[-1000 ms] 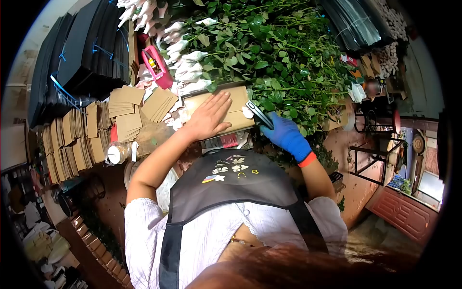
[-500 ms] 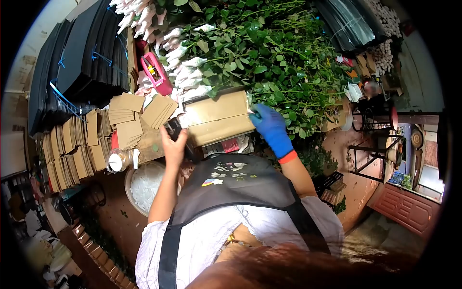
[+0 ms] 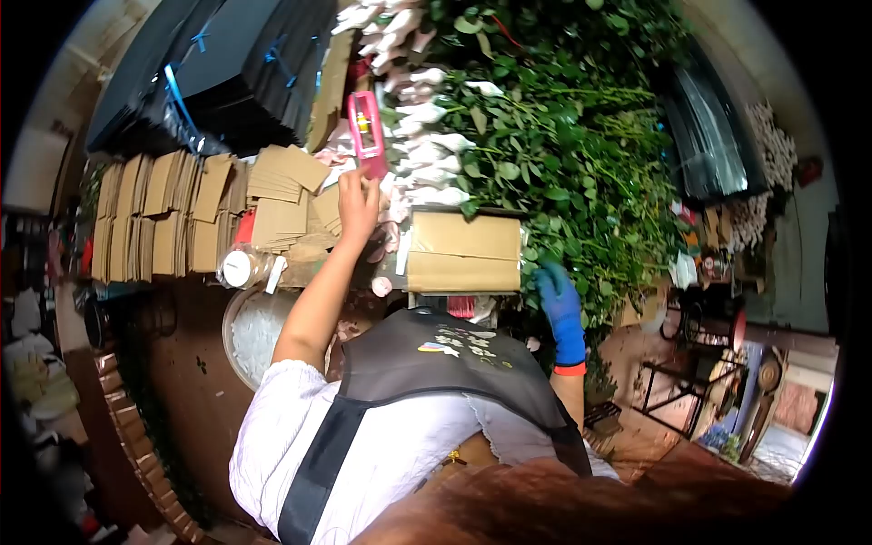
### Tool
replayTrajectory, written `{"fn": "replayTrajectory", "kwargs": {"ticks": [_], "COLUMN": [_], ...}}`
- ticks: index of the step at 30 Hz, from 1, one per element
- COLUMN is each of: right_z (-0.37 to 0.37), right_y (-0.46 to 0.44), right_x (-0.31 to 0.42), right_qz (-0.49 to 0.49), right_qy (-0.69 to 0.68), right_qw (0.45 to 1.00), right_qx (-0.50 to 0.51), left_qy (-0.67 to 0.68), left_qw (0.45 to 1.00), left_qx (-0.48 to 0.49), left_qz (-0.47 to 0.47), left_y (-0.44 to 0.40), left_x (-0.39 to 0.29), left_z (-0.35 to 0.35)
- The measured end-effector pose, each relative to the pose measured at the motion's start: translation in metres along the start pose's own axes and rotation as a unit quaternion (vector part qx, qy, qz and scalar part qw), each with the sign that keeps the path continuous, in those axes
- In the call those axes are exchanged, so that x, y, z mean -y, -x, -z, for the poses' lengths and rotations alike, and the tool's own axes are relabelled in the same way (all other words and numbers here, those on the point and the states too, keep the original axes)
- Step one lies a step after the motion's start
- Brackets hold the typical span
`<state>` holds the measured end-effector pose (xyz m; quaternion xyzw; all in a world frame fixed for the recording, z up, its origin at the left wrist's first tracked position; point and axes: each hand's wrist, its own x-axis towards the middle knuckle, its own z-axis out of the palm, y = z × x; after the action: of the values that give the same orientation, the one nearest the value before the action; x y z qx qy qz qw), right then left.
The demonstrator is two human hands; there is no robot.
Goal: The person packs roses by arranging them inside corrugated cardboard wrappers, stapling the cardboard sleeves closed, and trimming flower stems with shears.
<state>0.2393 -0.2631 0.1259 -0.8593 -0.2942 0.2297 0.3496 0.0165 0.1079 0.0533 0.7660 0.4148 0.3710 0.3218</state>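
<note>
My bare left hand (image 3: 358, 207) reaches to the near end of a pink tape dispenser (image 3: 367, 136). Its fingers are bent together there; whatever is between them is too small to make out. In a blue glove with an orange cuff, my right hand (image 3: 559, 309) is beside the right edge of a flat brown cardboard package (image 3: 463, 254). The gloved fingers look loosely stretched out, with nothing visible in them. Just beyond the package lie leafy green rose stems (image 3: 572, 154), their heads wrapped in white sleeves (image 3: 436, 171).
Stacked cardboard pieces (image 3: 163, 218) stand at the left, with loose cards (image 3: 282, 195) beside them. A lidded jar (image 3: 240, 268) sits at the table edge above a tub of white pieces (image 3: 259, 336). Black sheets (image 3: 245, 82) are piled behind; wrapped sheets (image 3: 713, 127) lie far right.
My left hand has let go of a black tool and moved from the package to the tape dispenser. My right hand has come off the package's edge. The view has shifted.
</note>
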Motion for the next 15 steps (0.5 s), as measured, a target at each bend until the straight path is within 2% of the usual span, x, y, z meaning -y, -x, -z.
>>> {"fn": "replayTrajectory", "kwargs": {"ticks": [1, 2, 3, 5, 6, 7, 9, 11, 13, 15], "right_z": [0.004, 0.004, 0.023, 0.024, 0.022, 0.022, 0.018, 0.011, 0.008, 0.008], "right_y": [0.000, 0.000, 0.006, 0.008, 0.010, 0.014, 0.024, 0.031, 0.038, 0.044], "right_x": [0.001, -0.024, 0.020, 0.004, 0.005, 0.020, 0.053, 0.070, 0.083, 0.087], "right_qz": [-0.040, 0.025, -0.086, -0.016, 0.028, 0.033, 0.042, 0.073, 0.092, 0.101], "right_qy": [0.147, 0.314, 0.114, -0.093, -0.122, -0.080, 0.005, 0.008, 0.024, 0.002], "right_qw": [0.984, 0.931, 0.982, 0.987, 0.985, 0.991, 0.996, 0.993, 0.991, 0.992], "right_qx": [-0.094, -0.185, -0.127, -0.130, -0.122, -0.106, -0.075, -0.087, -0.093, -0.077], "left_qy": [0.016, -0.023, -0.061, -0.049, -0.075, -0.100, -0.084, -0.027, -0.093, -0.124], "left_qw": [0.999, 0.998, 0.994, 0.987, 0.980, 0.971, 0.978, 0.983, 0.987, 0.981], "left_qx": [-0.045, -0.057, -0.066, 0.059, 0.082, 0.104, 0.096, 0.092, 0.069, 0.126], "left_qz": [0.007, 0.035, 0.063, 0.139, 0.165, 0.190, 0.164, 0.154, 0.110, 0.072], "left_y": [-0.019, -0.037, -0.054, -0.092, -0.101, -0.109, -0.120, -0.123, -0.115, -0.081], "left_x": [0.014, 0.026, 0.036, 0.080, 0.076, 0.073, 0.084, 0.073, 0.054, 0.048], "left_z": [-0.008, -0.013, -0.018, -0.031, -0.030, -0.032, -0.038, -0.035, -0.021, -0.014]}}
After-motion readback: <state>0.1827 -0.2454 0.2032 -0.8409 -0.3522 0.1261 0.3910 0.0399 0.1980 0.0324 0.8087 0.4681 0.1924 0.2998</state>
